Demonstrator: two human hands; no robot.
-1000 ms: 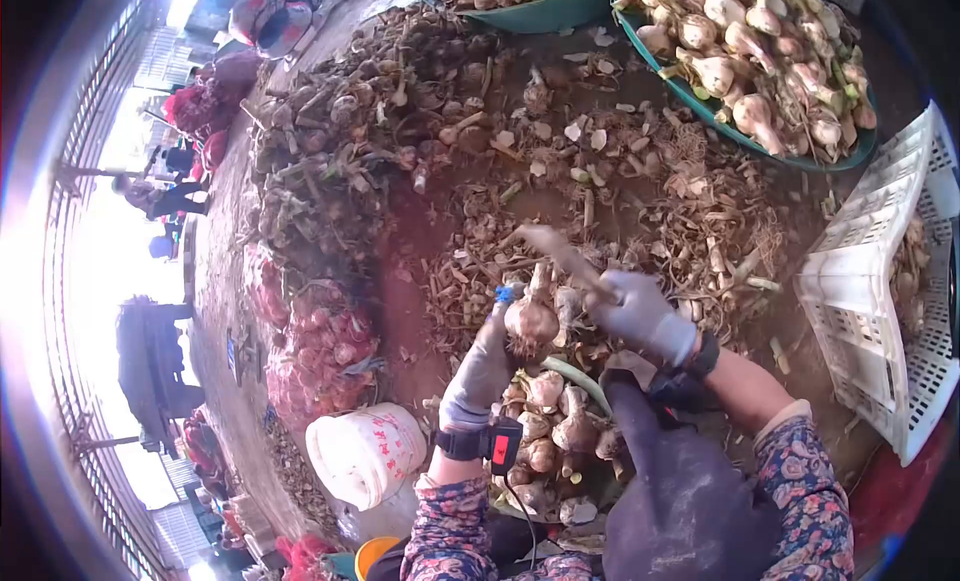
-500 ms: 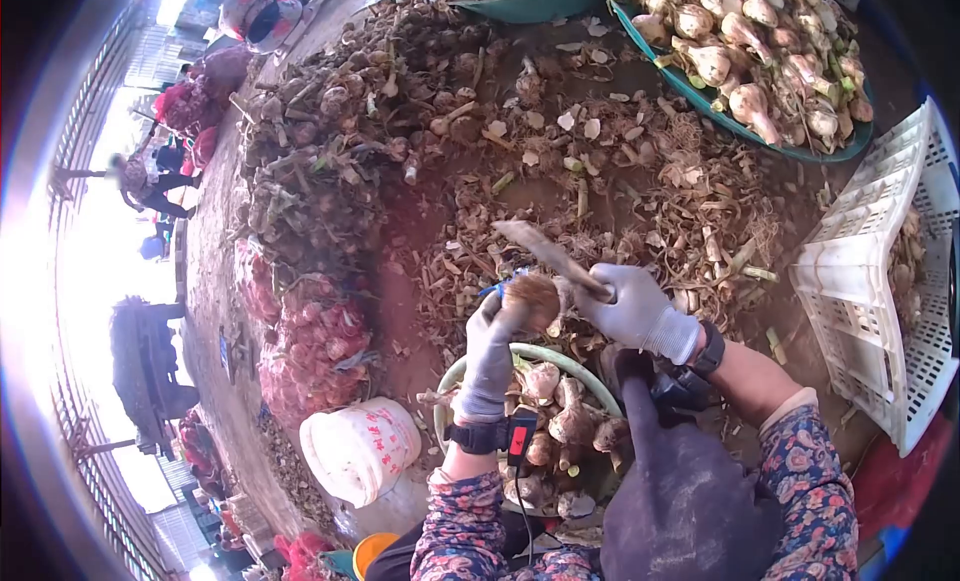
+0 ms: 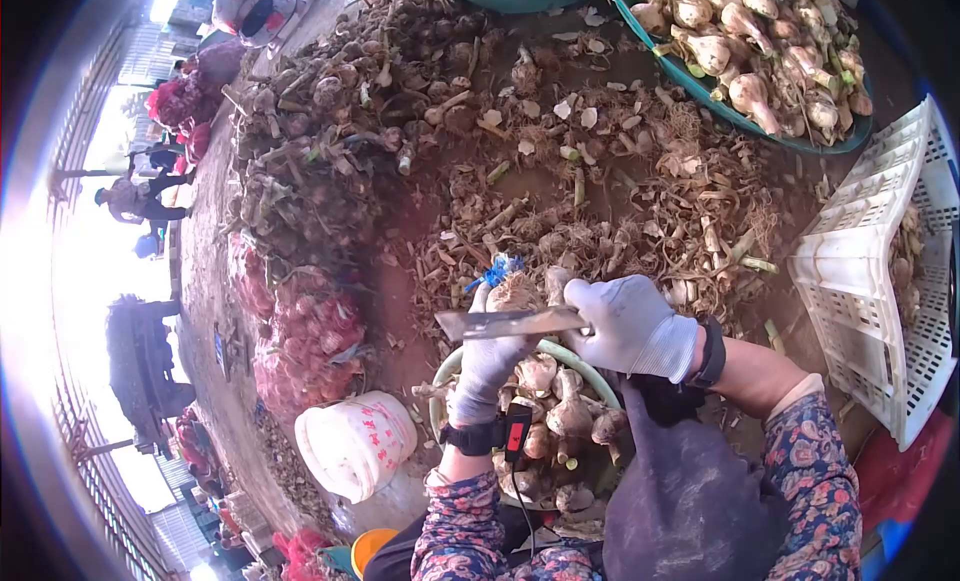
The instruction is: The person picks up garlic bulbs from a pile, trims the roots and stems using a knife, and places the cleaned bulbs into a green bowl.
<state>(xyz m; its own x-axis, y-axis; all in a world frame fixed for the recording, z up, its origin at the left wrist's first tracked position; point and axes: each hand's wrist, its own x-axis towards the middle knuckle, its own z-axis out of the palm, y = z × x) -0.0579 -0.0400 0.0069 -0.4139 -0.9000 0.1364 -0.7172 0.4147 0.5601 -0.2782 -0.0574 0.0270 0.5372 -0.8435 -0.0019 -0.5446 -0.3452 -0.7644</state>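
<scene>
My left hand (image 3: 488, 366), in a pale glove, is closed around a garlic bulb (image 3: 514, 291) with its roots showing. A ragged blue strip (image 3: 499, 269) sticks up by its fingertips. My right hand (image 3: 632, 326), gloved too, grips a knife (image 3: 490, 325) by its handle. The blade lies level across the front of the left hand, just below the bulb. Under both hands stands a green-rimmed basin (image 3: 592, 373) holding several garlic bulbs (image 3: 570, 419) with short stems. A dark apron (image 3: 690, 491) hangs beside it.
Garlic trimmings (image 3: 680, 181) cover the ground ahead, with a heap of untrimmed garlic (image 3: 310, 171) to the left. Red net sacks (image 3: 310, 341) and a white bucket (image 3: 355, 446) stand left. A green tub (image 3: 690, 89) and white crate (image 3: 850, 246) are right. A person (image 3: 140, 196) is far off.
The knife has swung down from pointing up and away to lying level across my left hand. The bulb has turned in my left hand, and the blue strip shows more fully.
</scene>
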